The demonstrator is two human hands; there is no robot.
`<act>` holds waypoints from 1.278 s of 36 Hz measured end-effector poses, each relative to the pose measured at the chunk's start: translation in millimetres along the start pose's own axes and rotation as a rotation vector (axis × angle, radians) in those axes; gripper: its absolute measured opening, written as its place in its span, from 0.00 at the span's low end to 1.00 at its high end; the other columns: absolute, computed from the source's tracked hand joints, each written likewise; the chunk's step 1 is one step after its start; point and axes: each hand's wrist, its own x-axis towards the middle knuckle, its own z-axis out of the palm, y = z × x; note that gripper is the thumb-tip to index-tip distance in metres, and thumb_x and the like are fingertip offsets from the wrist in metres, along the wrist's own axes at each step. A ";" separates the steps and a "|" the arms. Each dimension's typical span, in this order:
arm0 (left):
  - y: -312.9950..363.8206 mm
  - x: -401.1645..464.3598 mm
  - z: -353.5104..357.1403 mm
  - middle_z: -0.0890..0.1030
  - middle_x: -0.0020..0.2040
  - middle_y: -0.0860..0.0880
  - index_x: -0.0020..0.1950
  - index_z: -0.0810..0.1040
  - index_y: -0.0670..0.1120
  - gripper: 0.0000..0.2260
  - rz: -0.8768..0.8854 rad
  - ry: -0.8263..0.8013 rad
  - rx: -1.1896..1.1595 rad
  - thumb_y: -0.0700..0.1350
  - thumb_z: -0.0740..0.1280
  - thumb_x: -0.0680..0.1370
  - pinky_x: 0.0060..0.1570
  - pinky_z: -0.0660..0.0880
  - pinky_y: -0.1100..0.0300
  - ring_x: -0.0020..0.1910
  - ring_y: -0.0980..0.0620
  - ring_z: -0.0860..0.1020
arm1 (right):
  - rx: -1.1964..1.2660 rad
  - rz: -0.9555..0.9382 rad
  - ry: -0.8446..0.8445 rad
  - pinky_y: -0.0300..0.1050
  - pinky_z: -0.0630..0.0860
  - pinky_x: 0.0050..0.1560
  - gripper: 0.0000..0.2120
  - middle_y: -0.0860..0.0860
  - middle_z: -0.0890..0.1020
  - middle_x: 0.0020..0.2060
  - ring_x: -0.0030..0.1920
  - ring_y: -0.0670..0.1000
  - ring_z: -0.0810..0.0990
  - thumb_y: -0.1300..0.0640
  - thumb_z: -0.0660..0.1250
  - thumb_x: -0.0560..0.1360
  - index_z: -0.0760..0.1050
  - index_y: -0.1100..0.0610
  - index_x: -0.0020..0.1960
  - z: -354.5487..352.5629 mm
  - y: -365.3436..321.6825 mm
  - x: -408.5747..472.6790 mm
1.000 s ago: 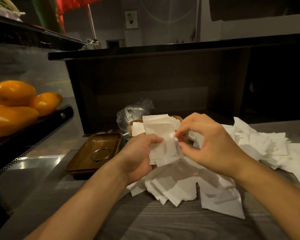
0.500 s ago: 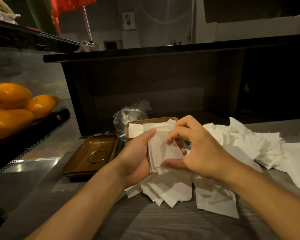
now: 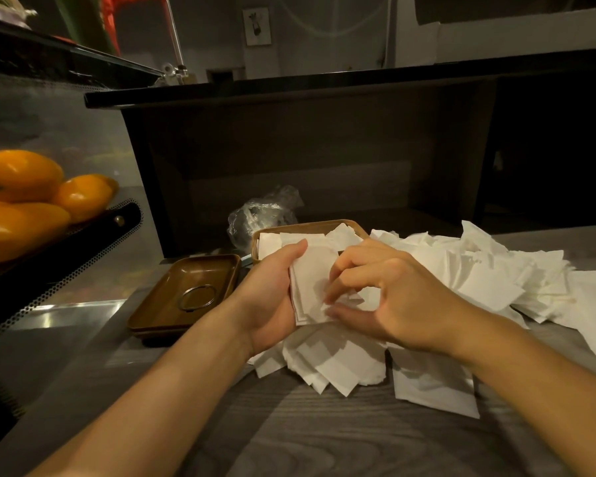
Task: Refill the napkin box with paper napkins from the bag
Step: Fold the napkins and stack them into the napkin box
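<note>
My left hand (image 3: 270,297) grips a small stack of white paper napkins (image 3: 308,287) from the left side, thumb on top. My right hand (image 3: 389,301) pinches the lower right edge of the same stack with thumb and fingertips. Just behind the hands stands the brown napkin box (image 3: 324,224), with several napkins lying in it. A loose pile of white napkins (image 3: 479,270) spreads over the table to the right and below my hands. A crumpled clear plastic bag (image 3: 262,215) lies behind the box.
The brown box lid (image 3: 186,294) with a metal ring lies upside down left of the box. Orange fruit (image 3: 25,201) sits on a perforated black rack at far left. A dark counter wall (image 3: 307,149) rises behind. The grey wooden table (image 3: 289,435) runs toward me.
The stack has come down and closer to me, in front of the box. My right hand slid from the stack's top edge to its lower right edge.
</note>
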 end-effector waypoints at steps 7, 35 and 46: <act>-2.2 1.8 -2.7 0.84 0.59 0.40 0.68 0.73 0.46 0.13 0.034 0.111 0.089 0.41 0.57 0.85 0.62 0.77 0.40 0.57 0.40 0.83 | 0.161 0.080 0.016 0.44 0.78 0.52 0.06 0.39 0.82 0.46 0.53 0.44 0.78 0.51 0.71 0.77 0.87 0.49 0.45 -1.9 -3.9 0.7; -8.3 3.6 -15.8 0.78 0.52 0.59 0.57 0.74 0.58 0.19 0.377 0.081 1.092 0.48 0.78 0.71 0.45 0.80 0.65 0.50 0.61 0.79 | 0.379 0.468 -0.252 0.38 0.81 0.46 0.17 0.39 0.82 0.48 0.50 0.42 0.82 0.55 0.78 0.72 0.78 0.40 0.56 -9.8 17.6 -3.1; 2.7 5.9 -14.3 0.86 0.48 0.53 0.51 0.83 0.54 0.05 0.368 0.249 0.556 0.48 0.73 0.76 0.51 0.83 0.52 0.51 0.50 0.84 | 0.635 0.627 -0.121 0.40 0.80 0.44 0.05 0.45 0.86 0.41 0.42 0.47 0.84 0.50 0.71 0.78 0.83 0.49 0.46 -18.2 6.0 5.1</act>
